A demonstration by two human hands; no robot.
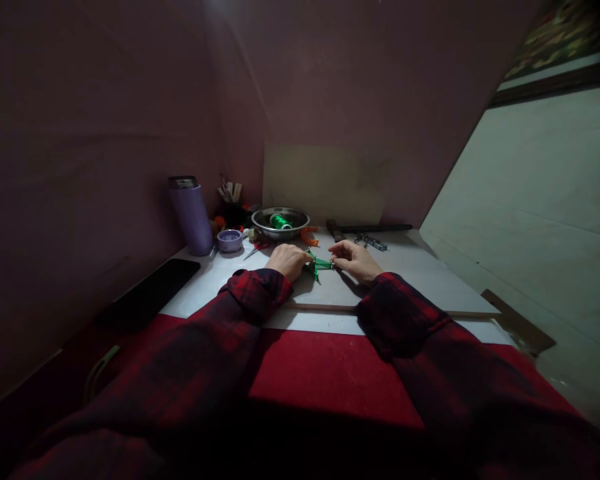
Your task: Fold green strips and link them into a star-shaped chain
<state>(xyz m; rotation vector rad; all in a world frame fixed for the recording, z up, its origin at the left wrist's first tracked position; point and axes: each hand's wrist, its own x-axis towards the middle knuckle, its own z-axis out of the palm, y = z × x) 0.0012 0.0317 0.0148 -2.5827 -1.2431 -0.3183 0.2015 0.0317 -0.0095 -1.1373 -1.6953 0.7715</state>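
Observation:
Both my arms in red plaid sleeves reach forward over a white board point(410, 280). My left hand point(289, 260) is closed around one end of a small green wrapped piece point(319, 264). My right hand point(356, 260) pinches the other end of the same green piece. The piece sits just above the board between the two hands. What lies inside the green wrapping is too small to make out.
A metal bowl point(280, 223) with a green thread spool stands behind my hands. A purple tumbler point(191, 215), a small purple cup point(229, 240), red-handled scissors point(257, 248), a hammer point(336, 231) and a black phone point(153, 290) lie around. Red cloth point(330, 373) covers the near edge.

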